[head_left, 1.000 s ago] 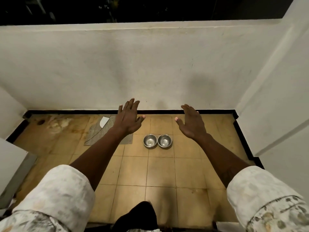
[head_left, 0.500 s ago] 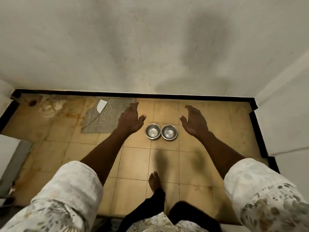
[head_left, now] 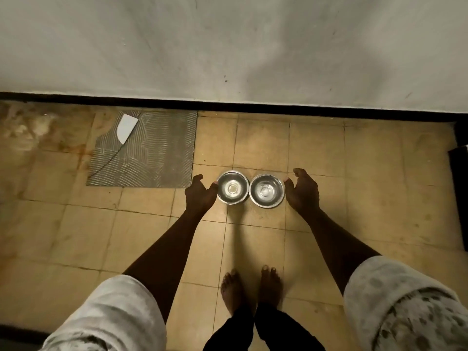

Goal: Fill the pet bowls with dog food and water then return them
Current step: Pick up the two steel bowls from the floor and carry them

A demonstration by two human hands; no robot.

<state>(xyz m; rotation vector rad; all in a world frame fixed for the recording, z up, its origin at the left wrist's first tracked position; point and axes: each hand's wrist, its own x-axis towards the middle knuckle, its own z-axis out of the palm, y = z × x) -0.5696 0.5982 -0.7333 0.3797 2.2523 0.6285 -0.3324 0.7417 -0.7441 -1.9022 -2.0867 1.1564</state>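
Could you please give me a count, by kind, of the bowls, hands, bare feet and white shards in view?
Steel bowls: 2
Hands: 2
Bare feet: 2
White shard: 1
Total: 7

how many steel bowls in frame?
2. Both on the tiled floor, side by side: left bowl by the left hand, right bowl by the right hand. None seem hidden.
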